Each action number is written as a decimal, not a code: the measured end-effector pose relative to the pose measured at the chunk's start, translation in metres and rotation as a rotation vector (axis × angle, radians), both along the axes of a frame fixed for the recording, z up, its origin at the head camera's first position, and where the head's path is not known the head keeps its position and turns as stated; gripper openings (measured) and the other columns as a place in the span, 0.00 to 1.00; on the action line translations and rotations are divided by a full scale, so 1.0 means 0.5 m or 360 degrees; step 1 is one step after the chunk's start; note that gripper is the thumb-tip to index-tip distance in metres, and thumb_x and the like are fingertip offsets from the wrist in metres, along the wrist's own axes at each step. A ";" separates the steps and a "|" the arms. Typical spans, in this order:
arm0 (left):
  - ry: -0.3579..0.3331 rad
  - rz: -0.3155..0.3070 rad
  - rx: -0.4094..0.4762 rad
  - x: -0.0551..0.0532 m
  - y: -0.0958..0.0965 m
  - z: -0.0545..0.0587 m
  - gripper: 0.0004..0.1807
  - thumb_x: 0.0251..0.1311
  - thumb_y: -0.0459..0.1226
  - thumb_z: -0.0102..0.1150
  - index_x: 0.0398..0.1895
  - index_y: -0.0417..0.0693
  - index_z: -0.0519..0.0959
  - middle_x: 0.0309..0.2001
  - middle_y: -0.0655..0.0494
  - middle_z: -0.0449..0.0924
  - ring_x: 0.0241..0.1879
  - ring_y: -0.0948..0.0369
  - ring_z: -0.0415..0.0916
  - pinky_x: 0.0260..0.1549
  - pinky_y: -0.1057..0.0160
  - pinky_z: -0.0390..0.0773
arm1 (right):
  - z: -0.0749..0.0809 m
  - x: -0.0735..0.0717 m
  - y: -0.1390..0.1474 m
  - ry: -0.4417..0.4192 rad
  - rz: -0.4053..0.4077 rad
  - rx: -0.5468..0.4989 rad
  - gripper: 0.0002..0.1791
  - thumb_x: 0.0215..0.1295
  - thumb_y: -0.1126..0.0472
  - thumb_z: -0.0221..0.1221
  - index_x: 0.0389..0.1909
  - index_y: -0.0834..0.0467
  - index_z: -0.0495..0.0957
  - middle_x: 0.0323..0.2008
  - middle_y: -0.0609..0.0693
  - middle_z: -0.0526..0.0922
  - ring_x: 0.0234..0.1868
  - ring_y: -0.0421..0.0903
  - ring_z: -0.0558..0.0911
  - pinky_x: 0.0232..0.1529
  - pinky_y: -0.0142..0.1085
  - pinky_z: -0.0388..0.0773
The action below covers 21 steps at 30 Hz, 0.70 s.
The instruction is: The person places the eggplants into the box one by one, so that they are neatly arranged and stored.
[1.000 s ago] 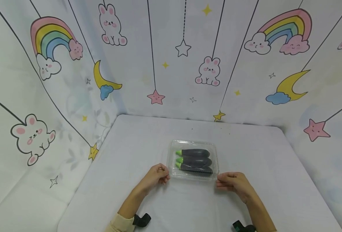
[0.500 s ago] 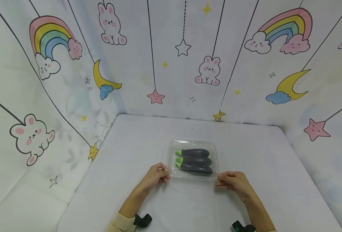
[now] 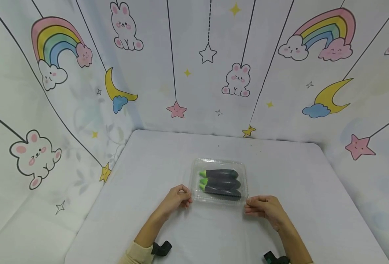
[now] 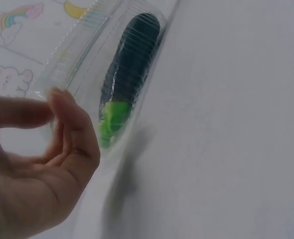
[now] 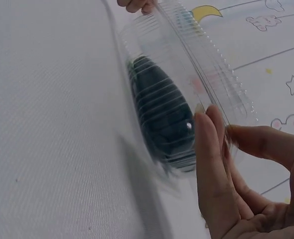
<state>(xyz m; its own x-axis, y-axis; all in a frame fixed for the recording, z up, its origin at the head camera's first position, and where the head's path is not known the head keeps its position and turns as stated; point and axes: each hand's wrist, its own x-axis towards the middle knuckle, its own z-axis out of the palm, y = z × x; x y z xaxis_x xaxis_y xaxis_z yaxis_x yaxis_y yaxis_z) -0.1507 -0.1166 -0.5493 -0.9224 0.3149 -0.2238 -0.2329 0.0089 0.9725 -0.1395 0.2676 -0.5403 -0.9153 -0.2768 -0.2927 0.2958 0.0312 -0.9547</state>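
A clear plastic clamshell container (image 3: 243,176) lies near the middle of the table, its lid lying over the base. Inside, three dark eggplants (image 3: 222,183) with green stem ends sit side by side, stems to the left. At the container's near left corner, the thumb and index finger of my left hand (image 3: 177,198) pinch the rim; the left wrist view shows that hand (image 4: 47,159) close to a green stem end. My right hand (image 3: 266,209) pinches the near right corner, and the right wrist view has its thumb and fingers (image 5: 212,164) on either side of the rim.
White cloth covers the table (image 3: 141,176). Behind and beside it hang white curtains (image 3: 201,91) printed with rainbows, rabbits, moons and stars. Black wrist devices (image 3: 162,249) show at the bottom of the head view.
The head view has shifted very slightly. Both hands keep their places at the container's near corners, and the eggplants lie as before.
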 end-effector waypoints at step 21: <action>0.0610 0.0288 -0.0836 -0.010 -0.019 0.043 0.22 0.78 0.49 0.53 0.60 0.40 0.73 0.49 0.49 0.77 0.46 0.54 0.78 0.40 0.56 0.80 | 0.047 -0.019 0.012 0.0866 -0.0314 0.1309 0.23 0.72 0.40 0.63 0.51 0.55 0.86 0.48 0.54 0.90 0.54 0.62 0.86 0.53 0.61 0.79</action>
